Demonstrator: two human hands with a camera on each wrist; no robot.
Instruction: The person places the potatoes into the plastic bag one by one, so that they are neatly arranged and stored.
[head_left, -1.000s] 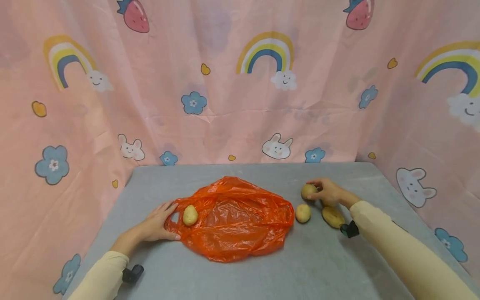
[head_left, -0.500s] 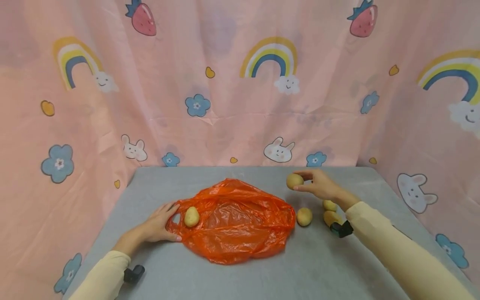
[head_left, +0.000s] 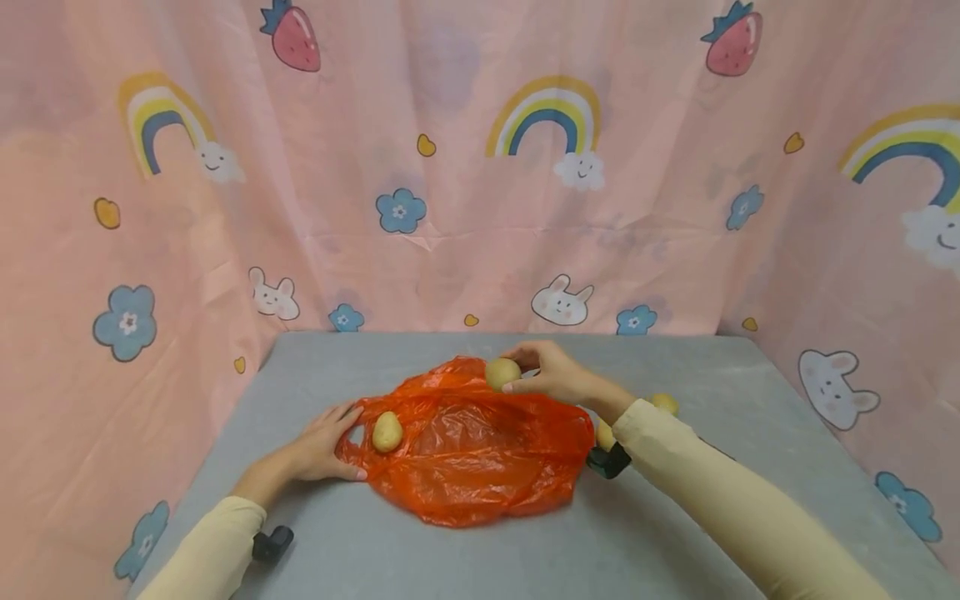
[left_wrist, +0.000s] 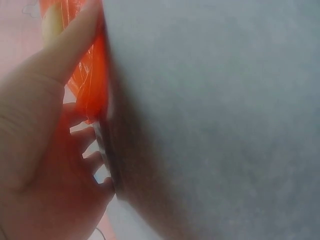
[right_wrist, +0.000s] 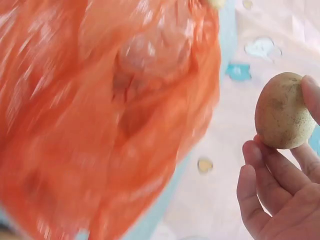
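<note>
Between thumb and fingers, my right hand (head_left: 553, 373) holds a round tan potato (head_left: 501, 375) over the far edge of an orange plastic bag (head_left: 480, 471). The right wrist view shows this potato (right_wrist: 282, 112) pinched at the fingertips. The bag lies spread flat and crumpled on the table. My left hand (head_left: 318, 448) rests at its left end, fingers and thumb spread on either side of the handle hole. A smaller yellowish potato (head_left: 387, 432) lies on the bag close to those fingers.
Right of the bag, one potato (head_left: 604, 435) shows partly behind my right wrist and another (head_left: 663, 403) peeks out above the sleeve. The grey table (head_left: 465, 562) backs onto a pink patterned curtain (head_left: 450, 250), which also hangs along both sides.
My right hand has lifted the potato from the right side and carried it left to above the bag. The left hand has stayed at the bag's handle.
</note>
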